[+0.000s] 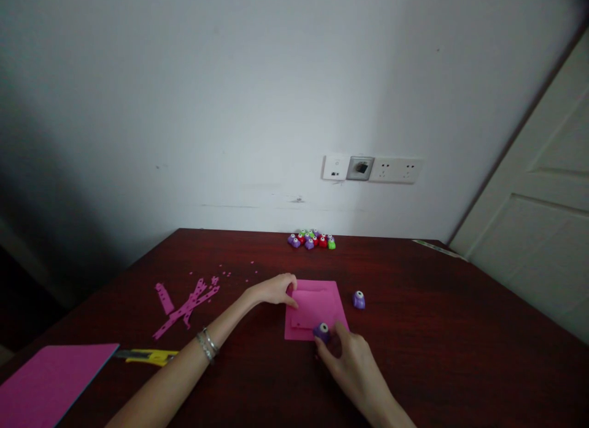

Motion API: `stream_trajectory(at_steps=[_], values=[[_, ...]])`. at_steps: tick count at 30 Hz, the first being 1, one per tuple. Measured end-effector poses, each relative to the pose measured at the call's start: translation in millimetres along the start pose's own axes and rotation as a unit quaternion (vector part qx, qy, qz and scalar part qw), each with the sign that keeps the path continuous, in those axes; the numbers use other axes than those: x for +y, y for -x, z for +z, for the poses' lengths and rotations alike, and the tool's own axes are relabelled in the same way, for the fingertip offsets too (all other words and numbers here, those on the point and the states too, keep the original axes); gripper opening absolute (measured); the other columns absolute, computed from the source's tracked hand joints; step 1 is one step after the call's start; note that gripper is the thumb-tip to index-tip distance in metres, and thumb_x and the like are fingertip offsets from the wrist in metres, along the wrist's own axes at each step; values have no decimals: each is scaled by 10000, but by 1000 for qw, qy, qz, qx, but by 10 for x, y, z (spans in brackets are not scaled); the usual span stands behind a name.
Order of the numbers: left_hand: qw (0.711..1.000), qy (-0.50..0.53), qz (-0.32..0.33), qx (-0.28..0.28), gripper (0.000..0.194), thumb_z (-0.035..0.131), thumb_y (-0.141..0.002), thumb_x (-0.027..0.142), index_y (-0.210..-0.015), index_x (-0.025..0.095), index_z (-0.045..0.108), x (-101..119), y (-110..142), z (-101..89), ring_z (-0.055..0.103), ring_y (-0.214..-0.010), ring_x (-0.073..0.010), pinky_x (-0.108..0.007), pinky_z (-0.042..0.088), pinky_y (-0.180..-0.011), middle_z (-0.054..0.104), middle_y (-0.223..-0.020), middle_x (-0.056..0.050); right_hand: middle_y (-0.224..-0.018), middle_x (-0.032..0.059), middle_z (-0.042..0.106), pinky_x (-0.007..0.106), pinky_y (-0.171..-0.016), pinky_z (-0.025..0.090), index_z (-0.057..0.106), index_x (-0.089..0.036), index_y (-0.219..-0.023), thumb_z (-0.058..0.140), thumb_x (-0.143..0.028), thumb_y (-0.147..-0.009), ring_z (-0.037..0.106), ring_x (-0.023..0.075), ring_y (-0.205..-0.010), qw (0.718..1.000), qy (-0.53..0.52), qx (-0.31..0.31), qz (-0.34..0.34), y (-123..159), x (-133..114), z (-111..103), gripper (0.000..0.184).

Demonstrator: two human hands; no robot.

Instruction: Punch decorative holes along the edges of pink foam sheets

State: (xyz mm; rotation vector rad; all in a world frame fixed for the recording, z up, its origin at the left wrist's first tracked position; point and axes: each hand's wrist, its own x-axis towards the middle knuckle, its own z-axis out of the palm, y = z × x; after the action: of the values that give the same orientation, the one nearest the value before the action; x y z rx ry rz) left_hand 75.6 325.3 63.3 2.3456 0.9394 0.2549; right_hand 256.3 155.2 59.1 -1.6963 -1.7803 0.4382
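Observation:
A small pink sheet [317, 308] lies on the dark red table [437, 330], with a smaller pink piece on top of it. My left hand [276, 290] rests on the sheet's left edge, fingers curled and pressing it down. At the sheet's near edge, my right hand [350, 357] pinches a small purple paper punch [321, 331]. A second purple punch [359, 299] stands alone just right of the sheet.
Several small punches in purple, red and green [311, 239] cluster at the table's far edge by the wall. Pink punched strips and scraps [186, 302] lie at the left. A yellow utility knife [147, 356] and a large pink sheet [46, 382] sit near left.

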Motion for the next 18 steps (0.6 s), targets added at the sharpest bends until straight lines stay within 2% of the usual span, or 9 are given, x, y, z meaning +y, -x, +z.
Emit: stream_trajectory(at_steps=[5,9,14,18], values=[[991,134,-23,-10,333,736,-553,314,-706,151,489,-8,-30,10,470,-534,-91,-204,343,-502,517,-594,47,-582,5,634,237,-492,378,497,-217,-703,474,-344,-806,605,168,-509,1000,-17,1,5,14,7,-8,165],[972,223,-66,-29,300,717,-563,324,-694,140,520,-15,-28,-5,492,-448,-91,-192,317,-438,539,-505,43,-583,2,644,234,-490,371,506,-215,-702,479,-325,-805,613,166,-513,1000,-8,3,8,4,-1,-16,153],[962,258,-84,-34,258,673,-627,358,-614,114,588,84,27,-71,497,-429,-79,-181,305,-403,566,-488,8,-585,10,646,235,-476,360,502,-213,-698,466,-328,-821,616,168,-512,1000,10,13,-2,2,-21,-3,172],[943,309,-115,-35,246,690,-619,342,-662,110,620,163,55,-98,532,-455,-85,-176,321,-400,591,-517,-2,-596,13,646,242,-476,365,524,-207,-736,476,-329,-823,613,175,-509,999,22,19,-12,5,-2,27,157]])
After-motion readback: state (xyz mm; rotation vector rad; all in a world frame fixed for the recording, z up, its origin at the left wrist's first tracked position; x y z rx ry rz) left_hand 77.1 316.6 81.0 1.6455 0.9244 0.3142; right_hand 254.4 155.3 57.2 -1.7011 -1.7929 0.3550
